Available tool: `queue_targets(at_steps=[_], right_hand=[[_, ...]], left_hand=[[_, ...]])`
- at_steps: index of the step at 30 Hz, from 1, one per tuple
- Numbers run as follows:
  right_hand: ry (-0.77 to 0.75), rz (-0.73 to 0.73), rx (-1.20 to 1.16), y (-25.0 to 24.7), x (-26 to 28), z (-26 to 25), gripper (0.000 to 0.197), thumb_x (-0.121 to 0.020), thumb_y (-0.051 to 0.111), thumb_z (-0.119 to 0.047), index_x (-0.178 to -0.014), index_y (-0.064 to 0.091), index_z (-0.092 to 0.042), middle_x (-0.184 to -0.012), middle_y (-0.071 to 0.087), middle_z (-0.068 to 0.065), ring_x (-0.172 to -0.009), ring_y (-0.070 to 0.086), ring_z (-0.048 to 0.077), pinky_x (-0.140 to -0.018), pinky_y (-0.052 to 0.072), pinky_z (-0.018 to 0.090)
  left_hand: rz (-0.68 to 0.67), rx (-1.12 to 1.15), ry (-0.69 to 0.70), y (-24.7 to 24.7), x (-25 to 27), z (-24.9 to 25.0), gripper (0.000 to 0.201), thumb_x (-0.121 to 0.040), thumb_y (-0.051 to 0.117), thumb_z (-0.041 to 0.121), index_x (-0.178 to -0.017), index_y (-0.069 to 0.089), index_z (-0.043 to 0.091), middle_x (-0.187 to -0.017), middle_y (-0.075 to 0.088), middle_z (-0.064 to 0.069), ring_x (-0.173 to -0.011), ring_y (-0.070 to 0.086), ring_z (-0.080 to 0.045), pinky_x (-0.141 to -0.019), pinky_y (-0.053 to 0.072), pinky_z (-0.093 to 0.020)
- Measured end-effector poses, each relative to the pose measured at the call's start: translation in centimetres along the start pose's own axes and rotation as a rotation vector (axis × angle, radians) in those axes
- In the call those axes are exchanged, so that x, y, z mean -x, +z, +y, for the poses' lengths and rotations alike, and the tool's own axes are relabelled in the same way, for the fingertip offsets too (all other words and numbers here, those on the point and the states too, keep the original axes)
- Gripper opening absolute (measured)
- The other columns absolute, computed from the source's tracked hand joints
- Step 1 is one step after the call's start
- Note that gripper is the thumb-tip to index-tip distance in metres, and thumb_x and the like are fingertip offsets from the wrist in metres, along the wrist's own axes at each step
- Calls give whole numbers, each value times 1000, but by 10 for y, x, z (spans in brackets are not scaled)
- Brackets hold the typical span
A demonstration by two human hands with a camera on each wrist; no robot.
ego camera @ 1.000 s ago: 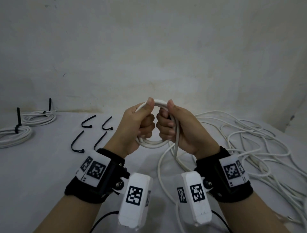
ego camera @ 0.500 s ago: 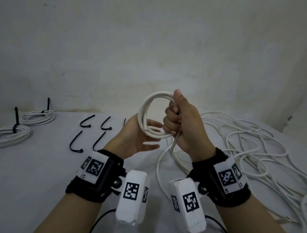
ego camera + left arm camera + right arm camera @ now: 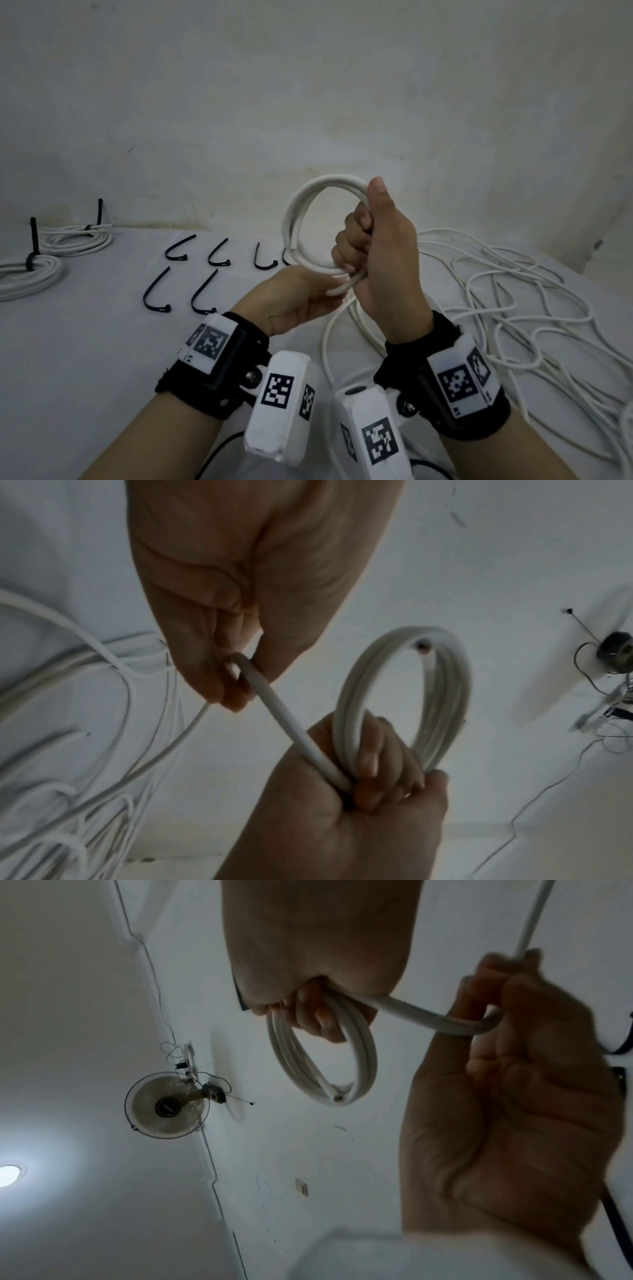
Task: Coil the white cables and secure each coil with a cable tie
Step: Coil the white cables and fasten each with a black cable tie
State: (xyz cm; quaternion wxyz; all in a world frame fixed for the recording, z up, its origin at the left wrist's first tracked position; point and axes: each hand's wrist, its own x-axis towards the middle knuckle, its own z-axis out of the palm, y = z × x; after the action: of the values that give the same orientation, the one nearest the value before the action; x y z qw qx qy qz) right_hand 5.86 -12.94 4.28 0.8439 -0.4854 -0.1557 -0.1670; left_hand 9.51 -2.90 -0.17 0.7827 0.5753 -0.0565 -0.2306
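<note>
My right hand [image 3: 352, 246] grips a small upright coil of white cable [image 3: 294, 219], its fingers wrapped round the coil's right side [image 3: 322, 1056]. The trailing strand [image 3: 291, 723] leaves that fist and runs down to my left hand [image 3: 334, 289], which pinches it between thumb and fingers [image 3: 240, 674] just below the coil. From there the cable drops into the loose white heap [image 3: 513, 308] on the table at the right. Several black cable ties [image 3: 157, 291] lie in two rows on the table, left of my hands.
Two tied white coils [image 3: 30, 277] [image 3: 78, 238] lie at the table's far left by the wall. The wall [image 3: 308, 102] stands close behind the table. A fan [image 3: 167, 1107] hangs on the ceiling.
My left hand let go of the coil, dropped below it and now pinches the trailing strand. My right hand lifted the coil higher and holds it alone.
</note>
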Motion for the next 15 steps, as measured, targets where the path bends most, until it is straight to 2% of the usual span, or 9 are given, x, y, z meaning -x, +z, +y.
queue_targets(at_steps=[3, 6, 8, 12, 15], right_hand=[[-160, 111, 70, -1, 1, 0, 44, -98, 44, -32, -59, 32, -15, -45, 23, -5, -35, 21, 8, -38, 21, 19], [-302, 182, 177, -2, 2, 2, 47, -100, 43, -30, -55, 34, -18, -42, 28, -9, -34, 25, 8, -40, 26, 19], [-350, 205, 194, -2, 3, 2, 47, -99, 44, -31, -54, 35, -22, -42, 29, -11, -36, 25, 9, -41, 27, 19], [-346, 270, 210, -3, 3, 0, 48, -100, 44, -32, -55, 33, -17, -41, 29, -9, -37, 24, 12, -42, 27, 23], [-277, 316, 216, -5, 1, -4, 50, -100, 45, -33, -55, 33, -16, -39, 29, -9, -35, 25, 11, -42, 27, 24]], left_hand=[[18, 24, 30, 1, 1, 6, 11, -91, 55, 2, -90, 66, 0, -80, 66, -6, -60, 64, -5, -64, 55, -15], [36, 119, 54, 1, 5, 11, 14, -92, 52, 0, -95, 66, -1, -78, 66, -6, -60, 65, -6, -61, 55, -14], [39, 140, 90, 1, 7, 16, 16, -93, 51, 2, -99, 65, -1, -75, 67, -4, -58, 65, -4, -64, 55, -15], [56, 104, 180, 1, 11, 22, 15, -95, 49, 6, -92, 64, 3, -65, 66, 1, -57, 63, -3, -65, 55, -15], [41, 116, 219, 4, 13, 22, 18, -95, 50, 9, -99, 66, 2, -82, 71, -2, -69, 68, -4, -69, 56, -16]])
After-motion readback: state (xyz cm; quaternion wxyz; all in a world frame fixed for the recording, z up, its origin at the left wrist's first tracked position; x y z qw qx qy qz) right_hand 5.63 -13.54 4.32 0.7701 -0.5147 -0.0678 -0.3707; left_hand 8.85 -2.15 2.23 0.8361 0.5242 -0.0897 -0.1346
